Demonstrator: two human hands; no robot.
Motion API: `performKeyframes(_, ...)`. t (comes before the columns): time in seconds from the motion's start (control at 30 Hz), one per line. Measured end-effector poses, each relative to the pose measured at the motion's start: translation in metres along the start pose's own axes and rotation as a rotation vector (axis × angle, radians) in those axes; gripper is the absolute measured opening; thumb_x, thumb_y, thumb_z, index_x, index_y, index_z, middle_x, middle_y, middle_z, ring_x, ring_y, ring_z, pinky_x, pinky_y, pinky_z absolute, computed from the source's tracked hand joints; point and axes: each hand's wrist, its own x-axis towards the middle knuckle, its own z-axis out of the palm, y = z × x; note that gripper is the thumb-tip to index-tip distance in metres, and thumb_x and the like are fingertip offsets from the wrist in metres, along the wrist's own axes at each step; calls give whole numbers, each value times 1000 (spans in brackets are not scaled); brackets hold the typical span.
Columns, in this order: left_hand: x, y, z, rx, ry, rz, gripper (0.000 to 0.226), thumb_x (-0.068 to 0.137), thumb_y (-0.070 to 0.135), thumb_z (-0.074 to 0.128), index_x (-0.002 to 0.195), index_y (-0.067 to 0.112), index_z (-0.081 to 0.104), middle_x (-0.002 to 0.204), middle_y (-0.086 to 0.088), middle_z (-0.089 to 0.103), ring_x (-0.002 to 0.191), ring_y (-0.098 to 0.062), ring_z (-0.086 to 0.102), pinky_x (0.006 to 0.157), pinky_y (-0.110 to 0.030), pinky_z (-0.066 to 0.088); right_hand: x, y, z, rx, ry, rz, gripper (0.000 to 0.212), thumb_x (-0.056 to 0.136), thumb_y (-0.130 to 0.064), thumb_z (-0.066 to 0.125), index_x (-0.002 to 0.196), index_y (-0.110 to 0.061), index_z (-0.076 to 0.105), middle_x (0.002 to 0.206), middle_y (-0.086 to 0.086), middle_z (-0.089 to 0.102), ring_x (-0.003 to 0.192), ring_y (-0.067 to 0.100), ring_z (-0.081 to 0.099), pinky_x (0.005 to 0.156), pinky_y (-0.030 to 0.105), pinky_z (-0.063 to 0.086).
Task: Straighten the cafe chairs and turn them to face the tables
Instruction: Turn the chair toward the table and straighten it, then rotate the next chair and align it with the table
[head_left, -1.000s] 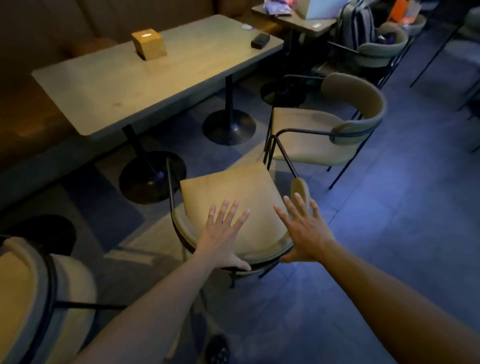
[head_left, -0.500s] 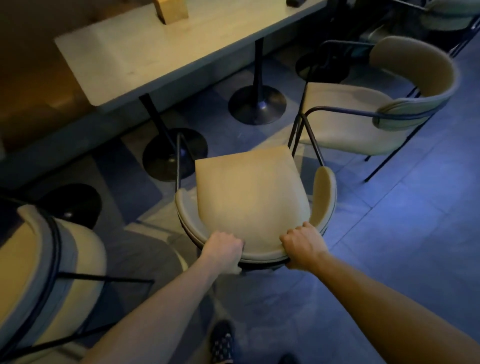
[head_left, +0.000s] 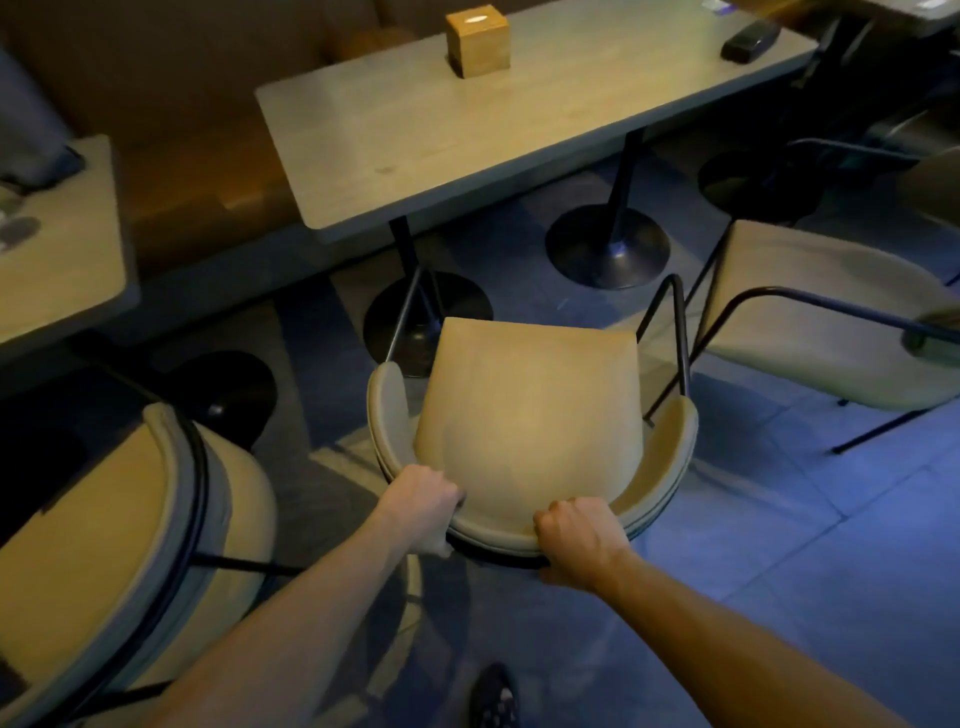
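A beige cafe chair (head_left: 530, 410) with a curved backrest and thin black metal legs stands in the middle, its seat pointing toward the long grey table (head_left: 509, 124) beyond it. My left hand (head_left: 423, 501) grips the left part of the backrest rim. My right hand (head_left: 579, 535) grips the rim a little to the right. Both fists are closed around the padded edge. A second matching chair (head_left: 821, 332) sits to the right, angled away. A third chair (head_left: 119, 561) stands at the lower left, showing its backrest.
A wooden tissue box (head_left: 477, 39) and a dark flat object (head_left: 750, 40) lie on the long table. Black round pedestal bases (head_left: 608, 244) stand under it. Another table (head_left: 57, 244) is at the left. A brown bench runs behind. My shoe (head_left: 493, 699) shows below.
My open hands came down and closed on the chair's backrest. The chair has since turned so its seat points more squarely at the table, and the view has shifted left.
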Motion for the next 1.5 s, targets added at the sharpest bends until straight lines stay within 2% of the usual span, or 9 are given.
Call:
performKeyframes(0.17, 17, -55, 1, -35, -1, -21, 49, 74, 57, 73, 107, 21, 67, 96, -1, 73, 90, -24, 68, 78, -36, 54, 50, -4, -30, -23, 13, -50, 24, 90, -35, 65, 103, -15, 67, 105, 10, 71, 92, 30, 68, 64, 33, 41)
performKeyframes(0.53, 33, -74, 10, -13, 64, 52, 61, 77, 64, 68, 120, 22, 60, 111, -4, 71, 106, -25, 63, 88, -42, 53, 69, 7, -34, 46, 35, -82, 61, 83, -47, 71, 130, -14, 49, 120, 13, 59, 104, 33, 59, 81, 42, 50)
performKeyframes(0.57, 31, -74, 11, -8, 73, 42, 73, 76, 68, 67, 131, 23, 53, 130, -8, 64, 122, -28, 55, 100, -45, 46, 67, 5, -31, 59, 82, -73, 78, 80, -50, 73, 141, -15, 38, 128, 14, 54, 111, 33, 54, 87, 44, 48)
performKeyframes(0.63, 25, -70, 7, 29, 77, 6, 113, 68, 81, 62, 156, 26, 15, 165, -18, 9, 151, -37, 8, 118, -59, 17, 63, 5, -27, 57, 178, -34, 119, 70, -65, 74, 154, -15, 5, 149, 18, 35, 132, 37, 36, 104, 52, 37)
performKeyframes(0.73, 9, -59, -6, 39, 134, -79, 136, 59, 100, 41, 150, 29, -30, 155, -14, -40, 143, -40, -34, 116, -66, -9, 46, 14, -25, 53, 223, -4, 139, 65, -85, 60, 150, -17, -26, 163, 20, -7, 148, 40, -2, 116, 61, 11)
performKeyframes(0.97, -13, 12, -63, -46, 259, -201, 131, 56, 107, 16, 152, 28, -25, 162, -13, -27, 146, -36, -30, 114, -63, -18, -31, 87, -26, 51, 318, 8, 126, 72, -87, 49, 151, -21, -25, 162, 17, -20, 146, 40, -19, 117, 63, 0)
performKeyframes(1.13, 4, 103, -127, -36, 385, -199, 130, 58, 104, 26, 159, 24, 8, 166, -15, 7, 152, -39, -1, 116, -68, 1, -107, 176, -23, 51, 429, 58, 126, 72, -87, 48, 152, -21, -22, 161, 17, -20, 147, 39, -19, 117, 61, -3)
performKeyframes(1.33, 71, 219, -215, -48, 422, -187, 130, 54, 103, 12, 155, 27, -21, 162, -10, -25, 150, -37, -19, 113, -63, -14, -196, 315, -3, 43, 460, 177, 123, 73, -85, 49, 154, -20, -17, 162, 16, -18, 147, 38, -19, 118, 60, -1)
performKeyframes(1.5, 158, 288, -288, -53, 578, -21, 132, 58, 103, 30, 160, 23, 4, 167, -15, 1, 152, -39, -6, 117, -66, -1, -235, 438, 2, 45, 470, 317, 127, 68, -87, 53, 155, -20, -12, 164, 15, -10, 148, 40, -12, 118, 61, 3)
